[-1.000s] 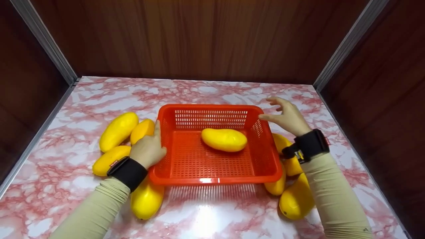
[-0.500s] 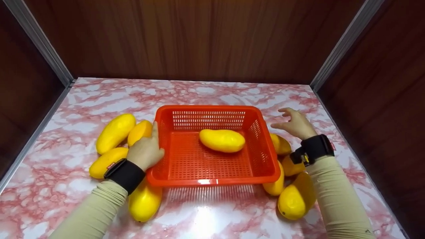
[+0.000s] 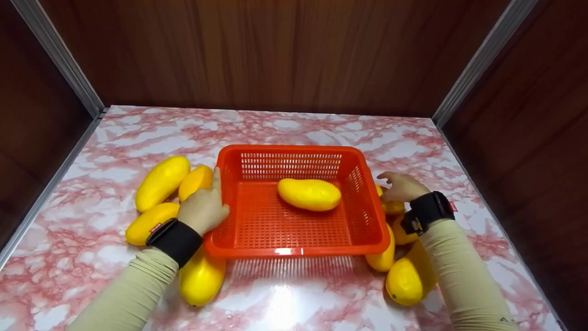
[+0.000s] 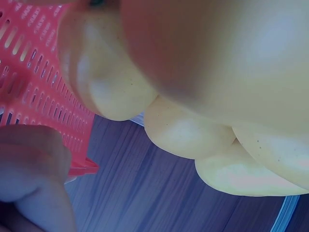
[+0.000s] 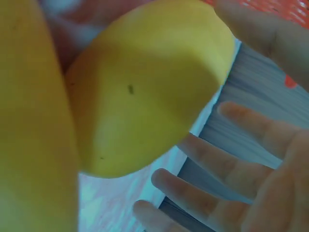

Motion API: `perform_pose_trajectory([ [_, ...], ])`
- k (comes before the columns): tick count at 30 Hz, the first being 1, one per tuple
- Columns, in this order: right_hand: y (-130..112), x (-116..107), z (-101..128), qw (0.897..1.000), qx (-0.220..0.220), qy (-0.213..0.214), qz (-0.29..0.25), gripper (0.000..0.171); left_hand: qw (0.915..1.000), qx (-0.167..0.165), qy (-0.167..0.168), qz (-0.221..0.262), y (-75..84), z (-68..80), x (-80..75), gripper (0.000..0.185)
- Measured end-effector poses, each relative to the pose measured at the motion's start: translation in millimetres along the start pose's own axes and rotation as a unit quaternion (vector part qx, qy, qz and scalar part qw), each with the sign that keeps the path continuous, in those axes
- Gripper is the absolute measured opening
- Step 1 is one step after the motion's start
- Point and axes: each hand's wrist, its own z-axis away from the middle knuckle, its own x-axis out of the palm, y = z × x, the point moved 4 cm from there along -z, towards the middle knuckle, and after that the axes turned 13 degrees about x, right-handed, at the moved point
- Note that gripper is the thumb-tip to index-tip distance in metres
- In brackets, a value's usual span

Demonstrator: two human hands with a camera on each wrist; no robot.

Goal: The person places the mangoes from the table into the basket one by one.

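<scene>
A red slotted plastic basket [image 3: 289, 252] stands in the middle of the table, with one yellow mango [image 3: 309, 194] lying inside. My left hand [image 3: 202, 209] grips its left rim, index finger stretched along the edge and thumb over the inner side. The other left fingers are mostly hidden in the head view. Right of the basket, my right hand [image 3: 404, 187] hovers over the farthest mango [image 5: 149, 92] of that group. In the right wrist view its fingers [image 5: 219, 166] are spread beside this mango. Whether they touch it I cannot tell.
Several mangoes lie left of the basket, among them a long one [image 3: 162, 183] and one nearer the front [image 3: 202, 279]. More lie at the right, including a front one [image 3: 406, 280] beside the right forearm. Dark wooden panels [image 3: 275, 55] enclose the marbled table [image 3: 285, 126].
My right hand has drawn away from the basket's right rim, then come down over the far right mango. The left hand keeps its place on the left rim.
</scene>
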Motion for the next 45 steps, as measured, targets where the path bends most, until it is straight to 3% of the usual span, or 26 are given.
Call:
perform_pose_trajectory([
  [4, 0, 7, -1, 1.000, 0.000, -0.011, 0.024, 0.069, 1.0000, -0.005, -0.003, 0.004, -0.7, -0.5, 0.6, 0.091],
  [13, 0, 17, -4, 0.999, -0.004, -0.026, 0.023, 0.065, 0.9998, -0.011, -0.008, 0.011, 0.1, -1.0, 1.0, 0.091],
  [25, -6, 19, -8, 0.999, -0.024, -0.009, 0.046, 0.059, 0.9997, -0.017, -0.014, 0.006, 0.0, -1.0, 0.5, 0.091],
  [34, -7, 18, -8, 0.999, -0.019, -0.005, 0.044, 0.054, 0.9998, -0.010, -0.009, 0.011, 1.1, -1.8, 0.1, 0.092],
  [45, -3, 14, -10, 0.999, -0.002, 0.002, 0.036, 0.060, 0.9999, -0.010, -0.004, 0.010, 0.9, -1.0, 0.9, 0.091],
])
